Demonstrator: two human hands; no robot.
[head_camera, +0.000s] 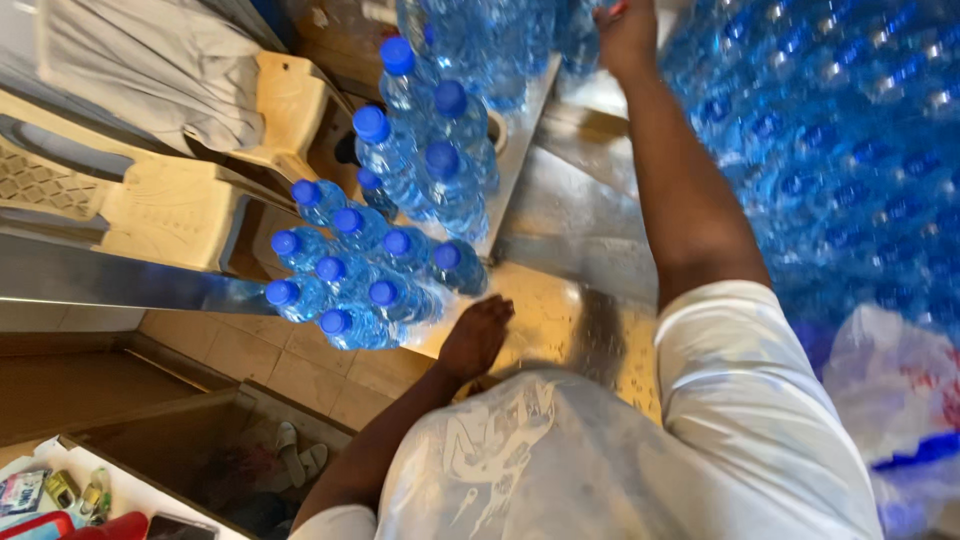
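A cluster of blue-capped water bottles (365, 280) is seen standing close together on a shiny metal counter (570, 215), at about nine o'clock from the middle of the view. The left hand (476, 335) is laid at the five o'clock edge of that cluster, palm down and fingers loosely curled toward the nearest bottle; whether anything is actually gripped cannot be told, and the hand appears to rest on the counter just beside the bottles. A second group of taller blue-capped bottles (430, 140) is lined up toward twelve o'clock, running along the counter's left edge.

The right arm is stretched far out toward twelve o'clock, and the right hand (626, 35) is cut off by the upper border – it is seen reaching among more bottles there, but how far it is open, and what it has hold of, cannot be told.

At three o'clock a large heap of clear blue bottles (830, 150) is piled, filling the right side. A crumpled plastic bag (895, 390) with red and blue marks is found at four o'clock. A white shirt (620, 450) fills the six o'clock area. At ten o'clock a cream plastic chair (150, 195) with a grey cloth (160, 60) draped over it is seen – below it a tiled floor (290, 365), and at seven o'clock a pair of sandals (300, 455)
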